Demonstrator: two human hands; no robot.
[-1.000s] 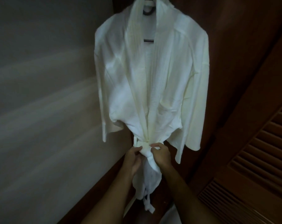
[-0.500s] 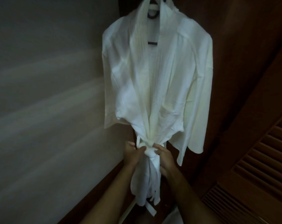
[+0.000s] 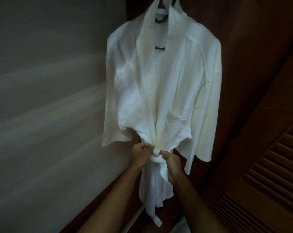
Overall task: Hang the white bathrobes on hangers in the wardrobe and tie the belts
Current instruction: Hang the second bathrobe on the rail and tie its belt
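Observation:
A white bathrobe [image 3: 179,84] hangs on a dark hanger [image 3: 160,47] inside the wardrobe, its waist gathered tight. The white belt [image 3: 156,153] is knotted at the waist, and its ends hang down the front of the robe. My left hand [image 3: 140,154] grips the belt on the left of the knot. My right hand [image 3: 171,163] grips the belt on the right of the knot, a little lower. Both forearms reach up from the bottom of the view.
A pale wall [image 3: 46,115] fills the left. The dark wooden wardrobe side [image 3: 253,68] stands behind and to the right of the robe. A louvred wooden door [image 3: 268,179] is at the lower right. Something white lies at the bottom edge [image 3: 181,228].
The robe's waist has been drawn tighter and the knot is smaller. My hands have moved slightly apart on the belt, the right one lower.

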